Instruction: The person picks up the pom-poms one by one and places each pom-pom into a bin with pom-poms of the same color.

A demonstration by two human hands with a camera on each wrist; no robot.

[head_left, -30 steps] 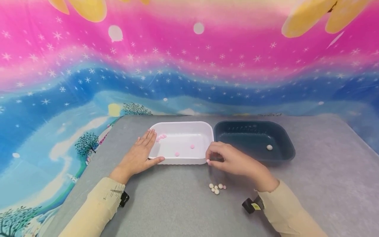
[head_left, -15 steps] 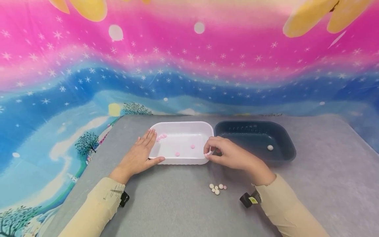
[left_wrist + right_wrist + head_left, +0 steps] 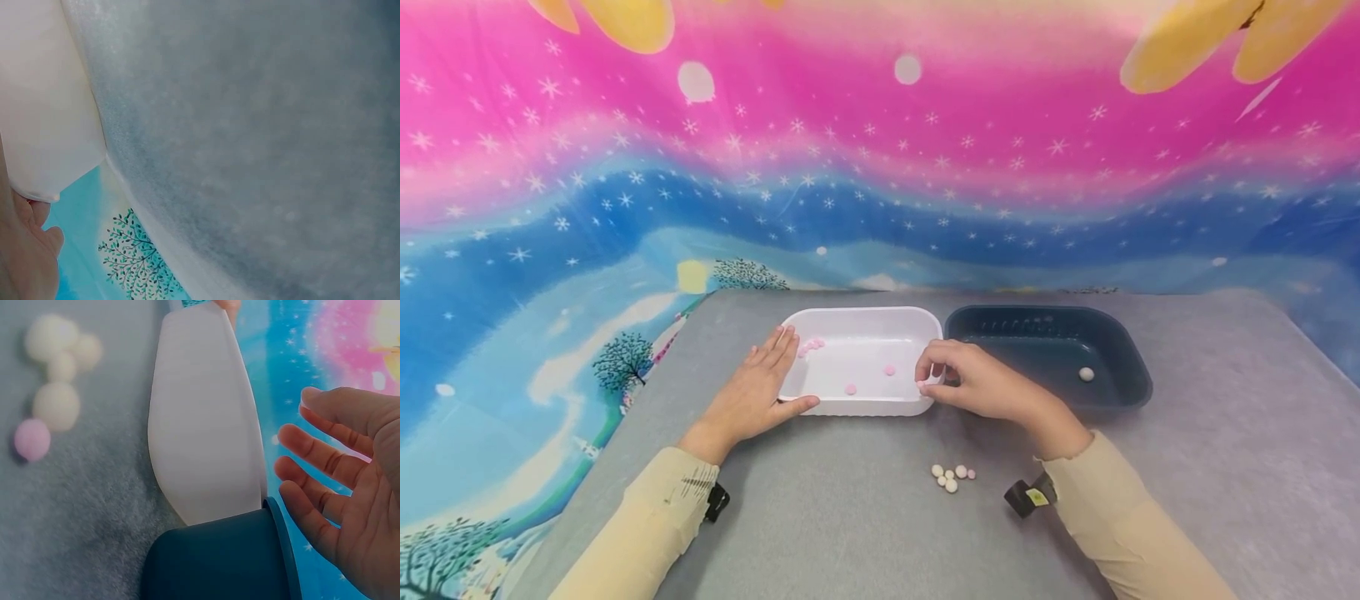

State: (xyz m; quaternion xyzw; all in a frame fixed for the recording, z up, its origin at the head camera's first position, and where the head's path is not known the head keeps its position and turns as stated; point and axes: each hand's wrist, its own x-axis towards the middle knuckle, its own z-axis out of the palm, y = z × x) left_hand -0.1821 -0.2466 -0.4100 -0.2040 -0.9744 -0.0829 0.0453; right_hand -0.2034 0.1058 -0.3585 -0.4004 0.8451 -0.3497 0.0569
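Observation:
My left hand [image 3: 748,392] rests with straight fingers on the left end of a white plastic basin [image 3: 850,408], thumb along its front rim. Several small pink balls lie inside: a cluster [image 3: 811,347] at the left, one pink ball [image 3: 851,389] near the front and another [image 3: 890,371] to its right. Over the basin's front right corner, my right hand [image 3: 985,382] pinches a small pink ball [image 3: 922,386] between thumb and forefinger, mostly hidden by the fingertips. In the right wrist view, that hand's other fingers [image 3: 312,500] are spread and loosely bent.
A dark green basin [image 3: 1123,392] stands against the white one on its right, with one white ball [image 3: 1086,375] inside. On the grey table [image 3: 850,517] in front sit several white balls [image 3: 951,485] and a pink ball [image 3: 972,474]. A printed cloth [image 3: 880,167] hangs behind.
My right hand has risen and moved slightly forward with the pink ball, from beside the white basin's corner to over its rim. The left hand has stayed in place.

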